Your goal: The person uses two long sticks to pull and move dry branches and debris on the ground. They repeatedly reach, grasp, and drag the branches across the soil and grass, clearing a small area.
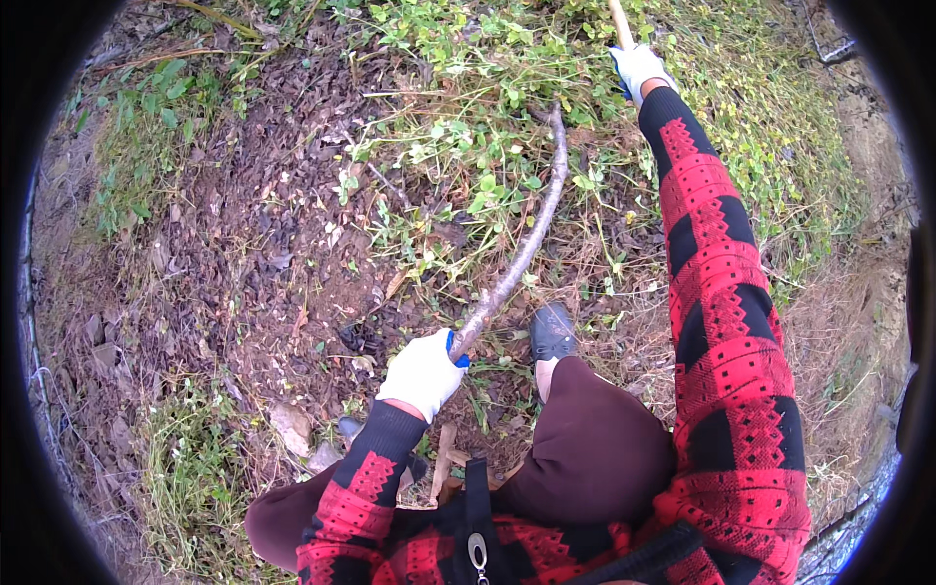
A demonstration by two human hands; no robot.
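My left hand (421, 375), in a white work glove with a blue palm side, is closed round the lower end of a bare, curved grey-brown branch (527, 249). From the fist the branch slants up and away to the right, and its far end lies among the green plants. My right arm stretches far forward to the right. At its end my right hand (641, 72), gloved the same way, grips a pale wooden handle (621, 23). That handle runs out of the picture at the top, so whatever is on its other end is hidden.
Low leafy plants (468, 156) spread over the ground ahead and to the right. Brown soil with dead leaves (283, 234) lies to the left. Close to my feet are a grey shoe (553, 331), a pale stone (292, 429) and a short piece of wood (445, 458).
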